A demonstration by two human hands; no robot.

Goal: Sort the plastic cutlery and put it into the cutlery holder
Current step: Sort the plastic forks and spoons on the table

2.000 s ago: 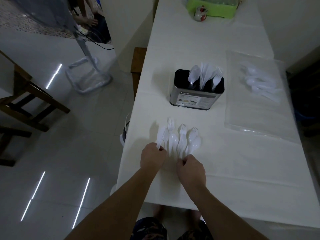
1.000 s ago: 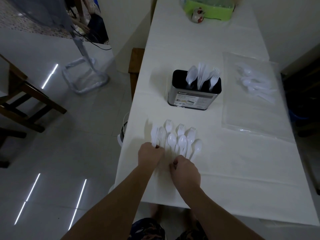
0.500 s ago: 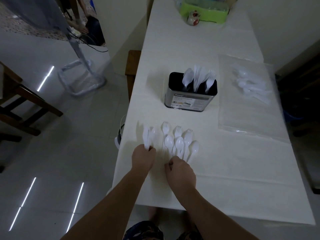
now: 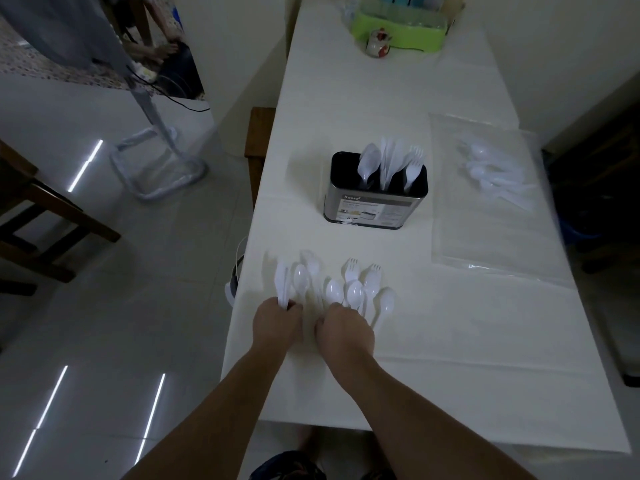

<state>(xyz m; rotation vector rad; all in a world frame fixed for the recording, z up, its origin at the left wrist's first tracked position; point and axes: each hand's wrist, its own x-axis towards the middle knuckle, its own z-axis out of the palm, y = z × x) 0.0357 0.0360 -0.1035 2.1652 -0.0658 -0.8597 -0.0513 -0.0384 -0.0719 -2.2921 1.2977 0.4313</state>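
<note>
A green tray (image 4: 401, 38) sits behind a small jar (image 4: 378, 43).

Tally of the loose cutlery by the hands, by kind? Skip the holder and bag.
Spoons: 4
Forks: 3
Knives: 2, gripped in the left hand; blurred, count unsure
Total: 9

Cutlery handles (image 4: 367, 311) under curled hands (image 4: 344, 330), blurred contents of the plastic bag (image 4: 498, 178).
</note>
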